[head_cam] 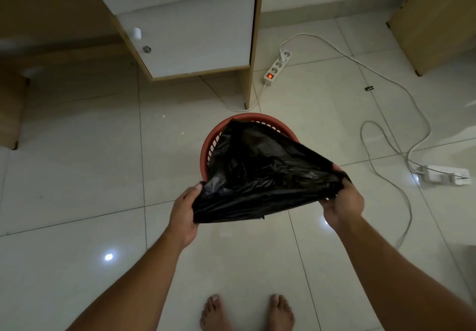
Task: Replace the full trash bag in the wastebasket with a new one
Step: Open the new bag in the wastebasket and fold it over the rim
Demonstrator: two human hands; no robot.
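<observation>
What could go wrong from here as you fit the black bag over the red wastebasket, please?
1. Both hands, left and right, stretch the black bag taut; the thin plastic might tear, or one grip slip.
2. The wastebasket looks light and could tip if the bag is pulled toward you.
3. The white cable loops on the floor near the bare feet: a possible trip hazard.

Thin, crinkly black plastic is what the trash bag (260, 173) looks made of, with a slight sheen. The wastebasket (206, 150) at 12 o'clock is matt reddish plastic, perforated. Glossy tiles are seen on the floor (77, 176); the cabinet (195, 34) shows smooth white fronts edged in wood-look board.
</observation>
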